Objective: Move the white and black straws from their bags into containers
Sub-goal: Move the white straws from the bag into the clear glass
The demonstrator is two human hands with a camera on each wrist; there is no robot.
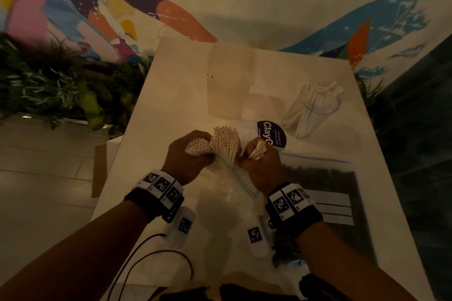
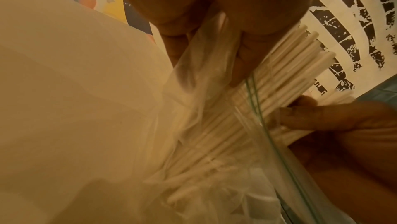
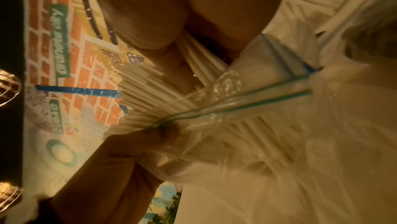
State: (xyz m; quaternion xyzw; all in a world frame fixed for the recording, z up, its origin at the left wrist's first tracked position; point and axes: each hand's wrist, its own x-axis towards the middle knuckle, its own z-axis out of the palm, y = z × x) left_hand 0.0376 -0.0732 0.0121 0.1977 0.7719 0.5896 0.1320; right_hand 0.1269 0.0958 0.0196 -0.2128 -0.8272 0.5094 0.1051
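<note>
A thick bundle of white straws [image 1: 225, 142] sticks up out of a clear zip bag [image 1: 220, 193] at the middle of the table. My left hand [image 1: 188, 154] grips the left part of the bundle together with the bag's rim. My right hand [image 1: 259, 161] grips a smaller bunch of white straws [image 1: 258, 150] at the right. The left wrist view shows the white straws [image 2: 290, 67] fanning above the zip line [image 2: 255, 101]. In the right wrist view the straws [image 3: 146, 91] pass through the bag mouth [image 3: 236, 101]. A second zip bag with black straws [image 1: 322, 193] lies flat at the right.
A clear round container [image 1: 315, 110] with several white straws stands at the back right. A translucent empty container [image 1: 228, 85] stands at the back centre. A dark round sticker [image 1: 271, 133] lies behind my right hand. Plants [image 1: 56, 85] flank the white table [image 1: 151, 129] at the left.
</note>
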